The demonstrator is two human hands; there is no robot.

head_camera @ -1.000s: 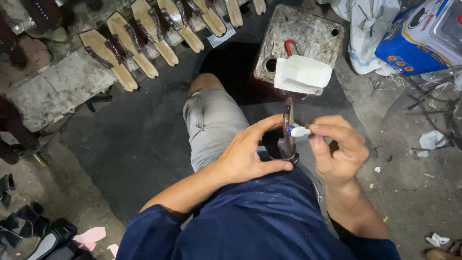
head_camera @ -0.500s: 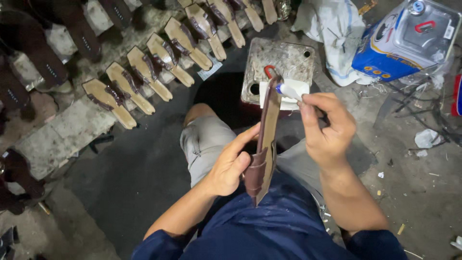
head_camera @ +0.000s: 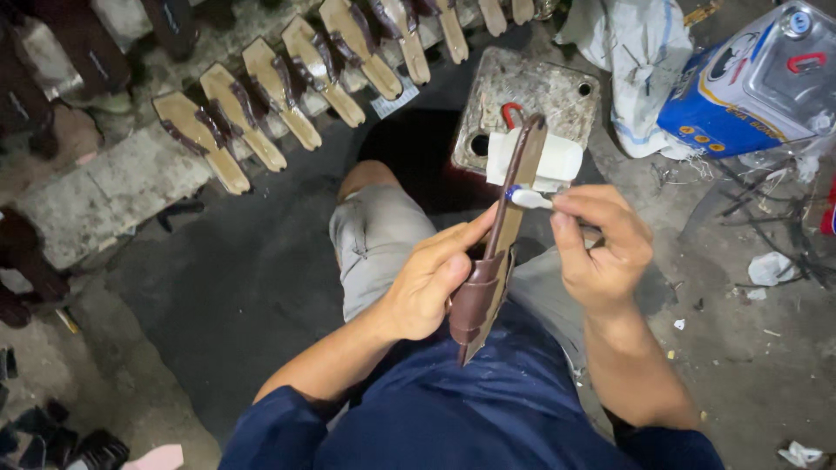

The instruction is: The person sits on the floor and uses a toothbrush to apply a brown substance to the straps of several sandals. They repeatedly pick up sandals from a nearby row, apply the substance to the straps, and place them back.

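left hand (head_camera: pixel 427 283) grips the sandal sole (head_camera: pixel 501 252) edge-on, right hand (head_camera: pixel 601 248) fingers pinch a small brush (head_camera: pixel 529 198); glue could smear if the sole twists.

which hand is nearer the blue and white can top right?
Right. The right hand sits just left of and below the blue and white can; the left hand is farther left, gripping the sandal sole.

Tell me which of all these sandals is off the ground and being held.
The sandal in front of the person, gripped edge-on by the left hand while the right hand touches a small white brush to it. The row of sandals lies flat.
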